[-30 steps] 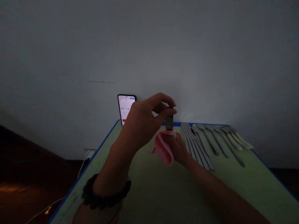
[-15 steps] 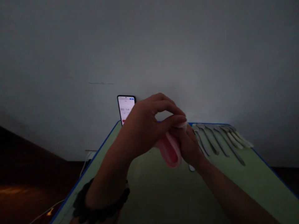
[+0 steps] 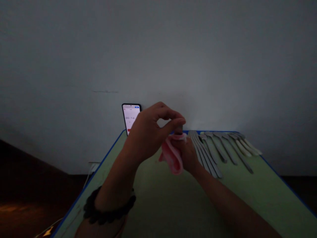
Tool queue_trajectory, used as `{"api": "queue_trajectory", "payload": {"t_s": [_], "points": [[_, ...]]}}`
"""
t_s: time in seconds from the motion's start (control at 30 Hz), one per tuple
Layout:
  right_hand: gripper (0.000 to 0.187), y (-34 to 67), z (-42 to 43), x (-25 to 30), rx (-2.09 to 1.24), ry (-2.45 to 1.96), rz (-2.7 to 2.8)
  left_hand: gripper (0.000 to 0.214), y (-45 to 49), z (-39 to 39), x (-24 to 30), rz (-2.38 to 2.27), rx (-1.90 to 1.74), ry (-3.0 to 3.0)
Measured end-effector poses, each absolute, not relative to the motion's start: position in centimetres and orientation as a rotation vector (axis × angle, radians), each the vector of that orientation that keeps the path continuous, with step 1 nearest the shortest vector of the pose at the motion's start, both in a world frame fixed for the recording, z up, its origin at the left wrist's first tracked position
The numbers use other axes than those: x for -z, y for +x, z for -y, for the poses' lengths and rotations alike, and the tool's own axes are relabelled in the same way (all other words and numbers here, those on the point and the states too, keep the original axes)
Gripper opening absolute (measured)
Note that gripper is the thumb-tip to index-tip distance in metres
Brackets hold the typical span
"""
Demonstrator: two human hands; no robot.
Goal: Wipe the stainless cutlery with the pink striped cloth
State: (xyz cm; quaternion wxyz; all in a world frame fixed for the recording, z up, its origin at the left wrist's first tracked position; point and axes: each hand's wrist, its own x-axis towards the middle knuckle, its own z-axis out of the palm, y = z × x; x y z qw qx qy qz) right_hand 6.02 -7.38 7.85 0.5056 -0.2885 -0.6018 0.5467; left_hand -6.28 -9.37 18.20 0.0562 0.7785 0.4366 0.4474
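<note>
Item: utensil (image 3: 178, 129), upright above the desk (image 3: 158, 205) centre, toward its far edge. I see the left hand (image 3: 146, 137) with fingers pinched shut on its top end; the right hand (image 3: 187, 155) closed round a pink cloth (image 3: 172, 155) wrapping its lower part.

Risk, as I judge it: the narrow pinch may slip and drop it onto the cutlery row (image 3: 218, 148) just right.

Change: half a second ago both hands sat further right, covering the row's left end.

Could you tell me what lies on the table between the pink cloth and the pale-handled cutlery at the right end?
A row of metal cutlery lies on the green table, in the head view.
</note>
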Motion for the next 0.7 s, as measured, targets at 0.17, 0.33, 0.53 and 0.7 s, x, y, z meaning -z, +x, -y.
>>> {"api": "queue_trajectory", "payload": {"t_s": [0.17, 0.33, 0.53, 0.7], "points": [[0.032, 6.3, 6.6, -4.2, -1.395, -0.736, 1.513, 0.017, -6.9, 8.6, -17.6, -1.428, -1.404, 2.325], [0.026, 6.7, 6.7, -7.3, -1.335, -0.727, 1.589, 0.017, -6.6, 9.1, -17.9, -1.386, -1.336, 2.234], [0.031, 6.5, 8.9, -11.7, -0.989, -0.853, 1.471, 0.012, -5.5, 10.2, -19.0, -1.242, -1.271, 2.336], [0.035, 6.1, 8.8, -10.3, -1.035, -0.843, 1.510, 0.010, -5.6, 10.2, -19.2, -1.219, -1.232, 2.349]]}}
